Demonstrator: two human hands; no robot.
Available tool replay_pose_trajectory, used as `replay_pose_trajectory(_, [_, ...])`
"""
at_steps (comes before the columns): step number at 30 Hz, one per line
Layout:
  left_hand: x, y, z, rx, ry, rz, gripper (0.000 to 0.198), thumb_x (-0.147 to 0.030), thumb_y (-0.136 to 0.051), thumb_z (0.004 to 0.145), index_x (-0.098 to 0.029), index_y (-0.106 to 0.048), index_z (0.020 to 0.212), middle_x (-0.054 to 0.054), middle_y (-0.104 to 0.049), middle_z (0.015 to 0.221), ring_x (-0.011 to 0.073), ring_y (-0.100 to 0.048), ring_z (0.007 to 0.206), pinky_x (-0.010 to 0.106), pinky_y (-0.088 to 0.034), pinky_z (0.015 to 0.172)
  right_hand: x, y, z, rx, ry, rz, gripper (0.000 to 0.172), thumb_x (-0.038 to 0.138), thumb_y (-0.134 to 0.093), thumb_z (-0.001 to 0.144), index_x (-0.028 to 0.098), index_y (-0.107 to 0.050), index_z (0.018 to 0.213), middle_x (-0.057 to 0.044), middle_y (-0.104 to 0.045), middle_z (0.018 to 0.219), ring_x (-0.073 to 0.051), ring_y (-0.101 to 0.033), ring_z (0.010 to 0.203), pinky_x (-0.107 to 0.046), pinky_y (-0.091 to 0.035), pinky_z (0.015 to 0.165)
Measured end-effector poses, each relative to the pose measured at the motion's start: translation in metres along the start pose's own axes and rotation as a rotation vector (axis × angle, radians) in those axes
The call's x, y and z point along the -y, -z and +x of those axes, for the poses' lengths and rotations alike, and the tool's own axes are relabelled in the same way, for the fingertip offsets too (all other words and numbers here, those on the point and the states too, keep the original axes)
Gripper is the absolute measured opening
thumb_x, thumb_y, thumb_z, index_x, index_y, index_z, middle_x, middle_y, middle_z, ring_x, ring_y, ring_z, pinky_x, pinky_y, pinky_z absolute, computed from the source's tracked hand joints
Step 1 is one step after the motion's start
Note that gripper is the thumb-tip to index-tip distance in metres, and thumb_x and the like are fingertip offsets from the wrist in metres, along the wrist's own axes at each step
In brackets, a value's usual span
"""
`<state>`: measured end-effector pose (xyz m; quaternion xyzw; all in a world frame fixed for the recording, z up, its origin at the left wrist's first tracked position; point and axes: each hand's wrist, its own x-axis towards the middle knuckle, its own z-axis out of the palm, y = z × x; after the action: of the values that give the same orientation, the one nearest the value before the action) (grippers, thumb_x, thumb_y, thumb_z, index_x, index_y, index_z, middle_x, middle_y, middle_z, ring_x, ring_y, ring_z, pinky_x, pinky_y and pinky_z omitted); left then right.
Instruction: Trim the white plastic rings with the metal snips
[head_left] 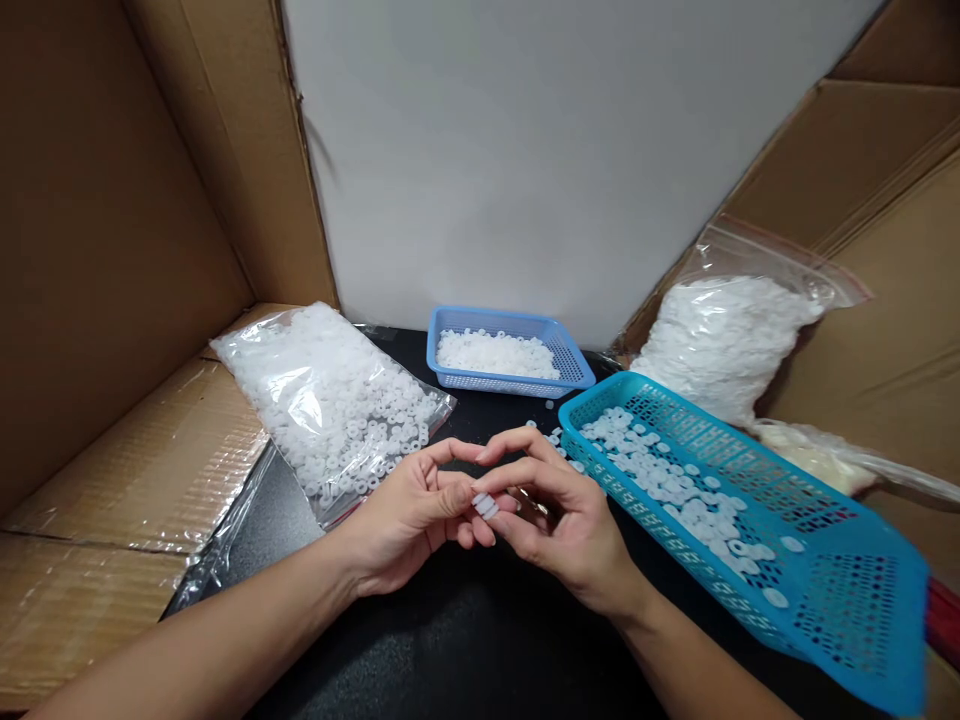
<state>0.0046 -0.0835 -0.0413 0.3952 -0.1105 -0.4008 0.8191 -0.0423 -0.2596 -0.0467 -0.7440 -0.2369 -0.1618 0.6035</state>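
My left hand (409, 515) and my right hand (559, 525) meet over the black table top (450, 620), fingers curled toward each other. Between their fingertips sits a small stack of white plastic rings (484, 505); both hands pinch it. Just right of my right hand lies a long turquoise basket (840, 600) holding several loose white rings (675, 480). A few rings lie on the table beside its near-left corner.
A clear bag of white rings (330, 400) lies at the left on a cardboard box (127, 470). A small blue basket (570, 365) with white rings stands at the back. Another full bag (727, 335) leans at the right against cardboard. A white wall stands behind.
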Motion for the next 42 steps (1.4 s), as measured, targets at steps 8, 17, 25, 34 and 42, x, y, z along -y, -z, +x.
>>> replay_pose_trajectory(8, [-0.004, -0.005, -0.001, -0.045, -0.123, 0.051, 0.038, -0.013, -0.087, 0.073, -0.016, -0.071, 0.108, 0.002, -0.073, 0.081, 0.0100, -0.071, 0.067, 0.016, -0.056, 0.066, -0.004, 0.005, 0.001, -0.105, 0.068, -0.154, 0.029, 0.033, -0.061, 0.097, 0.034, -0.069, 0.124, -0.003, -0.056, 0.108, -0.009, -0.060, 0.093, -0.016, -0.052, 0.069])
replay_pose_trajectory(17, [-0.005, -0.007, 0.001, -0.163, -0.385, 0.071, 0.025, -0.013, -0.088, 0.071, -0.018, -0.077, 0.092, 0.001, -0.074, 0.080, 0.0090, -0.071, 0.070, 0.015, -0.057, 0.070, 0.006, 0.001, -0.004, -0.169, 0.360, -0.649, 0.069, 0.005, -0.061, 0.092, 0.034, -0.043, 0.152, -0.005, -0.060, 0.094, -0.010, -0.060, 0.082, -0.021, -0.049, 0.069])
replay_pose_trajectory(25, [-0.004, -0.011, 0.000, -0.268, -0.412, 0.106, 0.024, -0.018, -0.093, 0.063, -0.018, -0.079, 0.082, 0.000, -0.072, 0.074, 0.0061, -0.067, 0.065, 0.012, -0.053, 0.066, 0.005, 0.000, -0.005, -0.165, 0.425, -0.827, 0.061, 0.007, -0.062, 0.092, 0.026, -0.050, 0.149, -0.005, -0.064, 0.088, -0.011, -0.061, 0.077, -0.022, -0.048, 0.065])
replay_pose_trajectory(34, [-0.002, -0.011, 0.000, -0.305, -0.416, 0.143, 0.024, -0.015, -0.092, 0.063, -0.017, -0.077, 0.081, 0.000, -0.072, 0.075, 0.0076, -0.067, 0.068, 0.015, -0.053, 0.067, 0.008, 0.000, -0.003, -0.140, 0.455, -0.897, 0.053, 0.007, -0.061, 0.093, 0.022, -0.056, 0.144, -0.005, -0.064, 0.086, -0.010, -0.060, 0.076, -0.022, -0.046, 0.065])
replay_pose_trajectory(42, [-0.001, -0.011, -0.002, -0.315, -0.408, 0.187, 0.027, -0.018, -0.092, 0.063, -0.015, -0.075, 0.083, 0.001, -0.071, 0.074, 0.0103, -0.067, 0.067, 0.018, -0.055, 0.067, 0.011, 0.002, -0.002, -0.149, 0.479, -0.936, 0.052, 0.011, -0.061, 0.094, 0.025, -0.057, 0.144, -0.003, -0.065, 0.082, -0.010, -0.060, 0.071, -0.023, -0.045, 0.063])
